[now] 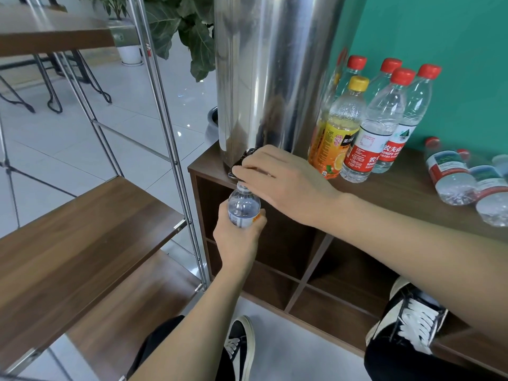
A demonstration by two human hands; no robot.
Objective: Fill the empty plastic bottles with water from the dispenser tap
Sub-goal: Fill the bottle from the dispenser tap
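A tall steel water dispenser (272, 72) stands on a brown wooden cabinet (390, 199). Its black tap (243, 163) juts out at the bottom front, and my right hand (286, 182) grips the tap lever. Directly below the spout, my left hand (239, 237) holds a small clear plastic bottle (243, 206) upright, uncapped, its mouth touching the spout. The bottle looks partly filled with water.
Several capped bottles stand right of the dispenser, among them a yellow-capped orange one (338, 133) and a red-capped one (376, 127). More bottles (450, 174) lie on the cabinet's right end. A metal-framed wooden shelf rack (82, 215) stands close on the left. My shoes (412, 317) are near the cabinet.
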